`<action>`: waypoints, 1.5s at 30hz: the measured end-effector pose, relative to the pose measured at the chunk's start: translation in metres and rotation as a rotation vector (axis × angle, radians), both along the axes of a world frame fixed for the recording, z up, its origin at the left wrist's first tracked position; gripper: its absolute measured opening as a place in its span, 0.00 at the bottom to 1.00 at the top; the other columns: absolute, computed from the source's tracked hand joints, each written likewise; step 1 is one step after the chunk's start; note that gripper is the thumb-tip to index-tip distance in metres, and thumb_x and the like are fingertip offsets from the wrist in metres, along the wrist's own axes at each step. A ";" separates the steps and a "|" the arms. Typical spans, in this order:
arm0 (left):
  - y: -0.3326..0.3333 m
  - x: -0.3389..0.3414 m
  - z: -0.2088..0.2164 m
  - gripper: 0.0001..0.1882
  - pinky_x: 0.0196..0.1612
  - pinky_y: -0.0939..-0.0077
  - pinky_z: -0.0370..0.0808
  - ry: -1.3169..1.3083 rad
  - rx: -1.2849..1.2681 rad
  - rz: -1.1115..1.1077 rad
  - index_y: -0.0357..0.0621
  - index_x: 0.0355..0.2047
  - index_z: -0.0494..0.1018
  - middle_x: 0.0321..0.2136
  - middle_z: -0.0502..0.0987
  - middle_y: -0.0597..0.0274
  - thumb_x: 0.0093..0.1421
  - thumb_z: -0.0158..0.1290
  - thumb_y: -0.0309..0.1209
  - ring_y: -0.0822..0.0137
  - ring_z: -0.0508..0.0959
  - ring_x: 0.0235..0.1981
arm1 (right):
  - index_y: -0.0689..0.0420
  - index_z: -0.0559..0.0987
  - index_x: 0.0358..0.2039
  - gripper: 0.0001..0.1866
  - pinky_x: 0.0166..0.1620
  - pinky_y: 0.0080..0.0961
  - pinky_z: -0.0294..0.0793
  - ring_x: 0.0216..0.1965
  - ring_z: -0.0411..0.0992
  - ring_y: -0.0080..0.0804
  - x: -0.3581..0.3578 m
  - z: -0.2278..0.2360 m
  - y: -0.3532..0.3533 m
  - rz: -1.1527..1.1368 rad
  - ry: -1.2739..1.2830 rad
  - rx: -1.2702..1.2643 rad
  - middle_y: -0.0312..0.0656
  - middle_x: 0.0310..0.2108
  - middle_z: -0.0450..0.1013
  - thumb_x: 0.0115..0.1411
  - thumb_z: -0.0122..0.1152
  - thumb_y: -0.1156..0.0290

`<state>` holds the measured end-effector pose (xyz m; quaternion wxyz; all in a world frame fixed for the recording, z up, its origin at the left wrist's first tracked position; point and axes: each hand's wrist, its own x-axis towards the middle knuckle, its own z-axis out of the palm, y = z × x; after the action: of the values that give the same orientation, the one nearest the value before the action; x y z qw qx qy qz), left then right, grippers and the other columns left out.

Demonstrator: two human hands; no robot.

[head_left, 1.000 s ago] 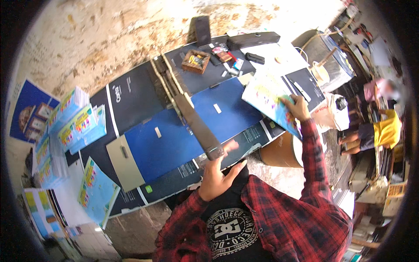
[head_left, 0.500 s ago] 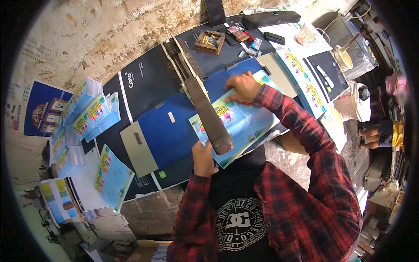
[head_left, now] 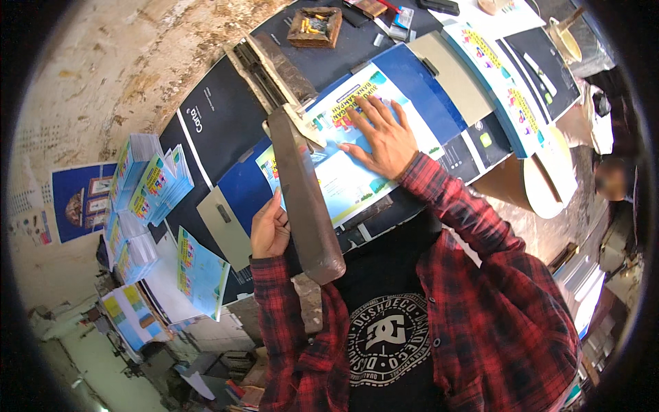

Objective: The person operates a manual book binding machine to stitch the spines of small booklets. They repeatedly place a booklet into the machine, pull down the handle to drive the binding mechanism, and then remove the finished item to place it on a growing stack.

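A printed booklet, light blue with yellow lettering, lies open and flat under the long brown handle of a large stapler. My right hand rests spread on its upper part, palm down and fingers apart. At the booklet's left edge, my left hand has its fingers curled and its thumb against the paper, just left of the handle. The stapler's metal jaw sits over the middle of the booklet. A blue board lies beneath, partly covered by the booklet.
Stacks of folded booklets stand at the left, with one loose booklet nearer me. A booklet stack lies at the right, near a cutter knife. A wooden ashtray sits at the back, and a cup at the far right.
My right hand has gone from gripping the booklet's upper edge to lying flat on it. The booklet is now spread flatter under the stapler. The whole view has shifted.
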<state>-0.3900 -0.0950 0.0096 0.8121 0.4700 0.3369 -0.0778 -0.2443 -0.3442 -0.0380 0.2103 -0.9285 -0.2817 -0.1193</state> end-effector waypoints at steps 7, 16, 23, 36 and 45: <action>0.024 0.012 -0.110 0.23 0.62 0.60 0.64 -0.006 -0.027 -0.093 0.46 0.58 0.67 0.54 0.75 0.60 0.66 0.53 0.41 0.63 0.72 0.58 | 0.51 0.68 0.63 0.37 0.69 0.53 0.47 0.68 0.56 0.44 0.038 -0.010 -0.043 -0.057 -0.020 -0.096 0.44 0.66 0.61 0.63 0.47 0.38; 0.009 0.021 -0.056 0.20 0.59 0.62 0.69 0.049 -0.080 -0.085 0.43 0.53 0.70 0.51 0.77 0.59 0.67 0.52 0.42 0.65 0.75 0.55 | 0.56 0.64 0.65 0.51 0.69 0.59 0.42 0.70 0.51 0.52 0.025 -0.014 -0.015 -0.102 0.014 -0.140 0.52 0.67 0.58 0.57 0.39 0.24; -0.010 0.045 -0.073 0.16 0.55 0.61 0.73 0.077 -0.026 -0.065 0.45 0.49 0.73 0.48 0.79 0.58 0.67 0.52 0.40 0.64 0.78 0.51 | 0.55 0.63 0.66 0.51 0.69 0.58 0.44 0.70 0.51 0.49 0.040 -0.010 -0.040 -0.150 0.011 -0.122 0.49 0.68 0.57 0.56 0.45 0.26; -0.063 0.030 -0.034 0.23 0.41 0.67 0.77 -0.223 0.740 0.042 0.29 0.53 0.70 0.42 0.79 0.45 0.63 0.56 0.32 0.55 0.80 0.39 | 0.41 0.65 0.66 0.42 0.68 0.58 0.41 0.70 0.51 0.47 0.009 -0.002 0.009 -0.108 0.035 -0.167 0.43 0.69 0.55 0.57 0.52 0.31; -0.096 -0.003 -0.052 0.36 0.67 0.39 0.49 -0.222 1.739 -0.348 0.39 0.66 0.59 0.68 0.55 0.57 0.63 0.48 0.48 0.46 0.52 0.69 | 0.39 0.62 0.68 0.32 0.69 0.52 0.47 0.70 0.52 0.48 0.028 -0.011 -0.028 -0.055 -0.047 -0.243 0.43 0.70 0.55 0.66 0.47 0.44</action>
<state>-0.3926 -0.1909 -0.0423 0.1735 0.9689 0.1203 0.1291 -0.2164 -0.3719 -0.0485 0.0864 -0.9515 -0.2732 -0.1119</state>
